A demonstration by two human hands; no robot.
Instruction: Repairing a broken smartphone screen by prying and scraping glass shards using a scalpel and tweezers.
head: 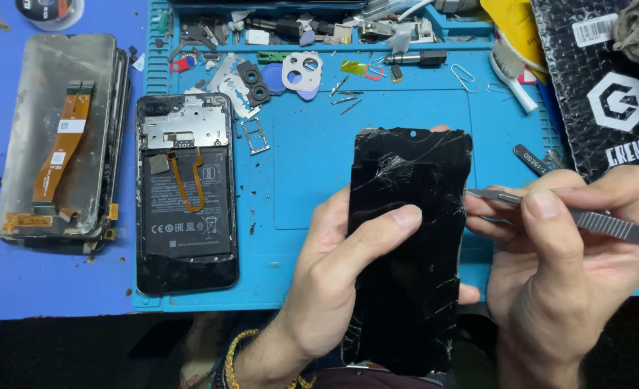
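My left hand (334, 266) grips a cracked black phone screen (409, 245), thumb pressed across its front, holding it upright over the mat's near edge. My right hand (564, 259) pinches metal tweezers (586, 220), whose tip touches the screen's right edge. An opened phone body (185, 194) with a black battery and orange flex cable lies face down to the left on the blue mat (298, 187).
A stack of removed screen panels (64, 137) with an orange ribbon lies at far left. Small parts, camera bezels (301, 70), a SIM tray (256, 135), screws and clips crowd the mat's back. A black bubble bag (607, 79) sits at right, another tweezer (532, 158) beside it.
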